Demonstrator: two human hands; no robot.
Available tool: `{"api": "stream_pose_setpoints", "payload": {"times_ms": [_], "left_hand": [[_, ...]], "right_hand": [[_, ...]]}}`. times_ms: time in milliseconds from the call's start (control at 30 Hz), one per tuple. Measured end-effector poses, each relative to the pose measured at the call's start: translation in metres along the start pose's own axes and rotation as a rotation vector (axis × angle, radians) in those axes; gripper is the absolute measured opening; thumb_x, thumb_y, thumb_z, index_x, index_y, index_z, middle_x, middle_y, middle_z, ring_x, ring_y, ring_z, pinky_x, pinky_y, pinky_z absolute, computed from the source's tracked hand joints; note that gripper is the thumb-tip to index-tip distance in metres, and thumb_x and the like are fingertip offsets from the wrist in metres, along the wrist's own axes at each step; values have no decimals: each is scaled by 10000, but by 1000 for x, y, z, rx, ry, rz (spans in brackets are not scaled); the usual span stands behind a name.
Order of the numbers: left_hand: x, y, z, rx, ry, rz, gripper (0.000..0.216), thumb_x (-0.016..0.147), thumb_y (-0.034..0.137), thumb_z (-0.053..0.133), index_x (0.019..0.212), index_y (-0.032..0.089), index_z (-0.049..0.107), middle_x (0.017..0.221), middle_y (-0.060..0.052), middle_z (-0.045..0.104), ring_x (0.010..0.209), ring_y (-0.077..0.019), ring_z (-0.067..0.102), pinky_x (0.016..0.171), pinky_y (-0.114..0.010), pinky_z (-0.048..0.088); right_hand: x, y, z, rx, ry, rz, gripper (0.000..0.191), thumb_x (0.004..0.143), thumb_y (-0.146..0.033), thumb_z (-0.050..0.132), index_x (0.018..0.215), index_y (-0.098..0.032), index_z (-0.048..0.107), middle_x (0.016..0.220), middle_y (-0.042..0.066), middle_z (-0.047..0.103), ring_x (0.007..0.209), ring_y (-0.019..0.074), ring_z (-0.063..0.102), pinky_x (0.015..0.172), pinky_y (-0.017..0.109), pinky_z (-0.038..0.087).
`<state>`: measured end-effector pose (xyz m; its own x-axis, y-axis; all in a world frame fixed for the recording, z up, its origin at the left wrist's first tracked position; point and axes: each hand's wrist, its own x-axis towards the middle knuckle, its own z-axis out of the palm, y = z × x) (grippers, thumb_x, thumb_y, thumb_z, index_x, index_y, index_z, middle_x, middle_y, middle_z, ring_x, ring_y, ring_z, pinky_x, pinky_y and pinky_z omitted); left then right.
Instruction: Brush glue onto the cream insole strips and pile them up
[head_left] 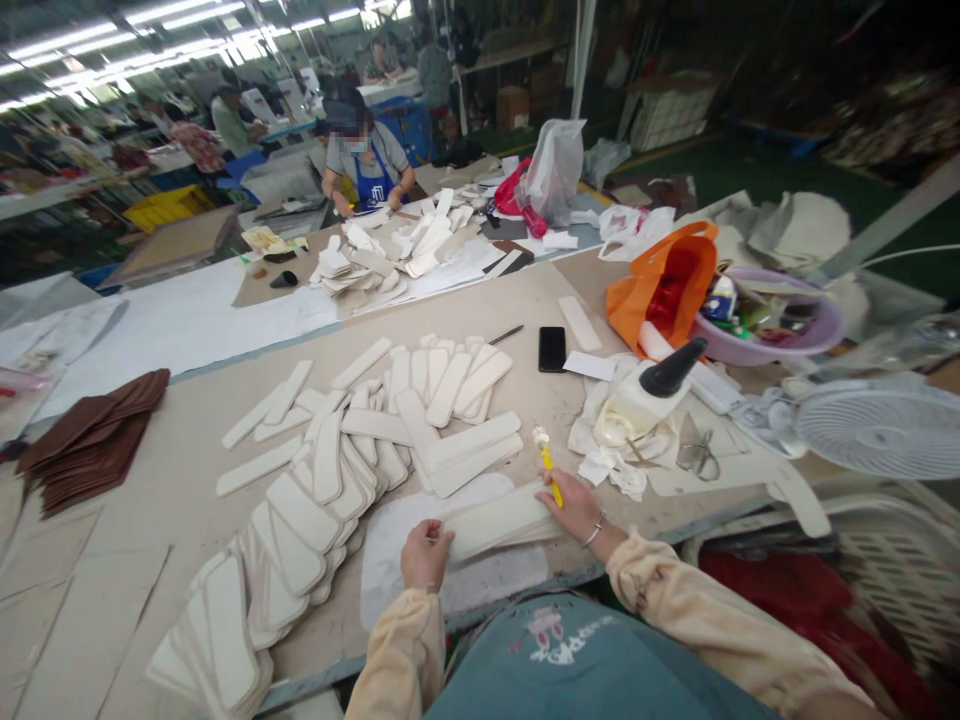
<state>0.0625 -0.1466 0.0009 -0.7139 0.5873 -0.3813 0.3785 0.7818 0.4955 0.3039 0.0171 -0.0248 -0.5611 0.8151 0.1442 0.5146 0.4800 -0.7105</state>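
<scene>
My left hand (pixel 424 556) is closed on the left end of a small stack of cream oblong strips (pixel 499 522) lying on a white sheet (pixel 420 575) at the table's near edge. My right hand (pixel 576 505) rests on the stack's right end and grips a yellow-handled brush (pixel 548 462), bristles up. Several more cream strips (pixel 375 430) are fanned in rows across the table beyond and to the left of my hands. A white glue bottle with a black nozzle (pixel 651 388) lies on crumpled white rags just right of the brush.
A black phone (pixel 552 348), scissors (pixel 697 452) and a white fan (pixel 885 428) lie to the right, behind them an orange bag (pixel 664 285) and a pink basin (pixel 772 318). Brown pieces (pixel 94 435) are stacked at left. A person in a blue apron (pixel 365 165) works at the far end.
</scene>
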Motion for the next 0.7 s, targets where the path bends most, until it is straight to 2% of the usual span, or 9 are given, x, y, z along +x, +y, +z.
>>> {"api": "stream_pose_setpoints", "payload": {"times_ms": [300,533,633,700], "left_hand": [[4,-4,-1,-68,-30,-9,223,652,347,599,816,196,583,691,1,612,665,-159,584,637,-257,405],[9,-9,-1,-87,-56,-2,265,636,405,597,794,194,574,671,2,620,656,-171,594,636,-269,414],[10,-8,-2,-62,-76,6,281,629,428,592,789,198,577,679,-2,629,670,-182,598,641,-279,413],[11,-7,-4,-48,-89,11,292,631,443,581,792,199,574,689,-7,636,680,-188,601,640,-283,412]], "right_hand": [[-3,-2,2,-24,4,2,155,749,-196,558,863,-217,455,957,67,627,915,228,583,759,371,477],[-2,-6,-3,-62,66,-20,137,753,-178,565,853,-228,487,977,84,614,954,257,557,805,435,470],[-7,-14,-4,-63,50,-165,106,784,-148,513,847,-234,514,972,84,618,1055,256,516,890,461,436],[-12,-24,0,-24,-32,-322,128,805,-130,466,869,-227,522,996,82,615,1105,229,493,925,441,429]]}}
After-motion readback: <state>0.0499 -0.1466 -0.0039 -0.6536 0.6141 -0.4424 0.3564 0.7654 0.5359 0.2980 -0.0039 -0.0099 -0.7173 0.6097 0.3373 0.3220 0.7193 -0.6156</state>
